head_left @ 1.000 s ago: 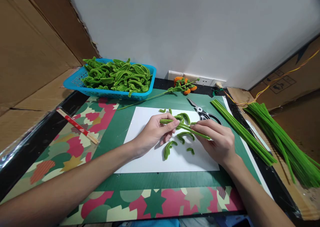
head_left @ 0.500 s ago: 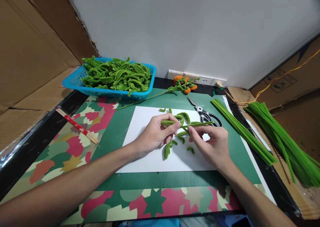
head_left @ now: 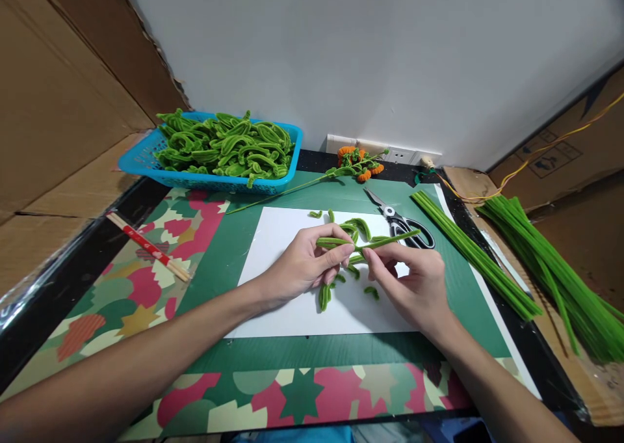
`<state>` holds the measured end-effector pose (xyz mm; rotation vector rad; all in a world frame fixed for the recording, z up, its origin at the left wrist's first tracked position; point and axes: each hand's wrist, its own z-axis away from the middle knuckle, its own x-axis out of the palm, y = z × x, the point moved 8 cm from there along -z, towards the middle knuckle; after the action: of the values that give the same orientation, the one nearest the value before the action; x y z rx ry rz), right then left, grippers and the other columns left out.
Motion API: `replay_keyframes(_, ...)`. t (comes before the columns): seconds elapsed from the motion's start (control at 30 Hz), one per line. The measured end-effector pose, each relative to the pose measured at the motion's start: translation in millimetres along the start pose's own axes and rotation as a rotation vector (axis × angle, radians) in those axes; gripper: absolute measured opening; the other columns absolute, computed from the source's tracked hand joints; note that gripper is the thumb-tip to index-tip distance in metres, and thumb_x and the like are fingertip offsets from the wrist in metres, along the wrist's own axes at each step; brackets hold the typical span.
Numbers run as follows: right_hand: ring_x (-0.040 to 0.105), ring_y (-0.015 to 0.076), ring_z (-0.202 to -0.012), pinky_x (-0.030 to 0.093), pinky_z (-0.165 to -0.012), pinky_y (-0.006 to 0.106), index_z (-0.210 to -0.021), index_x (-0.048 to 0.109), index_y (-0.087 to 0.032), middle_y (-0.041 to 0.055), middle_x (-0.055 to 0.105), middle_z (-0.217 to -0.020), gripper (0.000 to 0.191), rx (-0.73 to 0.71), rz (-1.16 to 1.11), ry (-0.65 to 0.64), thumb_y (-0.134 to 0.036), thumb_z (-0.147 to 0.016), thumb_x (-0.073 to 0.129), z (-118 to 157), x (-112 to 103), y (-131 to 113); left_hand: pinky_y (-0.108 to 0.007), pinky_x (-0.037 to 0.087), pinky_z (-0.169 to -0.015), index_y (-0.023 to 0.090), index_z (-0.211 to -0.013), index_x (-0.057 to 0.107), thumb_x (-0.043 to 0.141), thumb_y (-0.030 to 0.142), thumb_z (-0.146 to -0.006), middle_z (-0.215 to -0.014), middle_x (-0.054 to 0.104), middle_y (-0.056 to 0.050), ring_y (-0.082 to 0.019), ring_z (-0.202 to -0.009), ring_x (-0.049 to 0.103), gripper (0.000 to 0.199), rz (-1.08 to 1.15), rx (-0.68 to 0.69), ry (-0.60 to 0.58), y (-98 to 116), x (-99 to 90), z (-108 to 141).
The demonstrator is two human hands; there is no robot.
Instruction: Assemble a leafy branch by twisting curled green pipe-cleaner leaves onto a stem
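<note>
My left hand (head_left: 319,257) pinches a green pipe cleaner (head_left: 397,237) between thumb and forefinger. Close beside it, my right hand (head_left: 409,275) is closed, its thumb and forefinger pinched on the same pipe cleaner near the middle. One end of the fuzzy strand points right past my right fingers; a folded part lies along my left forefinger. Below both hands, several short curled green pieces (head_left: 361,227) lie on a white sheet of paper (head_left: 283,313). A small curl (head_left: 371,292) sits between my wrists. My fingers hide part of the strand.
A blue basket (head_left: 131,160) heaped with green loops stands at the back left. Scissors (head_left: 400,222) lie behind my right hand. Straight green pipe cleaners (head_left: 472,254) lie at right, with a larger bundle (head_left: 560,280) beyond. Orange flowers (head_left: 358,158) and wrapped chopsticks (head_left: 151,248) also lie here.
The free right end of the pipe cleaner has swung slightly upward. My hands stay close together in nearly the same place, still pinching it.
</note>
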<state>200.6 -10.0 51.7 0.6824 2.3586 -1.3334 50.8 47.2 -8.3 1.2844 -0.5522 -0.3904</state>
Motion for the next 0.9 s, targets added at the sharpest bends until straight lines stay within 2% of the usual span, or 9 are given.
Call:
replay_keyframes(0.13,0.059,0.0109,-0.049,0.045,-0.051,0.024,-0.099,0.077,-0.018,-0.0017,0.071,-0.065,0.014,-0.144,0.099,-0.006,-0.016,-0.102,0.063,3,0,-9,-0.013,0.032,-0.037,0.018,-0.097,0.068,0.086,0.054,-0.087,-0.067,0.063,0.004,-0.006,-0.047,0.050,0.042,0.019,0.012,0.036,1,-3.2,-2)
replay_keyframes(0.27,0.063,0.0138,-0.054,0.049,-0.057,0.027,-0.111,0.076,-0.018,-0.0007,0.072,-0.070,0.022,-0.233,0.124,-0.050,-0.012,-0.098,0.059,5,0,-12,-0.012,0.029,-0.037,0.017,-0.096,0.069,0.088,0.051,-0.087,-0.065,0.062,0.004,-0.005,-0.047,0.047,0.039,0.059,-0.002,0.017,0,-3.4,-2)
replay_keyframes(0.4,0.067,0.0164,-0.060,0.050,-0.061,0.030,-0.106,0.076,-0.019,0.0010,0.074,-0.073,0.021,-0.250,0.159,-0.135,-0.011,-0.094,0.062,6,4,-11,-0.011,0.029,-0.038,0.017,-0.093,0.070,0.088,0.048,-0.088,-0.065,0.061,0.004,-0.004,-0.048,0.047,0.036,0.063,-0.015,-0.012,-1,-2.1,-1)
replay_keyframes(0.63,0.061,0.0143,-0.056,0.048,-0.061,0.030,-0.092,0.077,-0.019,-0.0012,0.072,-0.068,0.007,-0.222,0.196,-0.036,-0.015,-0.093,0.071,4,1,-15,-0.013,0.027,-0.037,0.017,-0.090,0.071,0.090,0.048,-0.085,-0.055,0.055,0.006,-0.005,-0.043,0.040,0.037,0.034,-0.037,-0.013,-5,-5.0,-1)
replay_keyframes(0.9,0.055,0.0106,-0.050,0.046,-0.057,0.026,-0.074,0.069,-0.021,-0.0066,0.067,-0.058,0.016,-0.074,0.112,-0.050,-0.017,-0.089,0.071,4,10,-10,-0.014,0.030,-0.043,0.014,-0.083,0.075,0.091,0.034,-0.084,-0.056,0.052,0.007,-0.005,-0.047,0.039,0.025,0.044,0.062,-0.055,1,-1.2,-1)
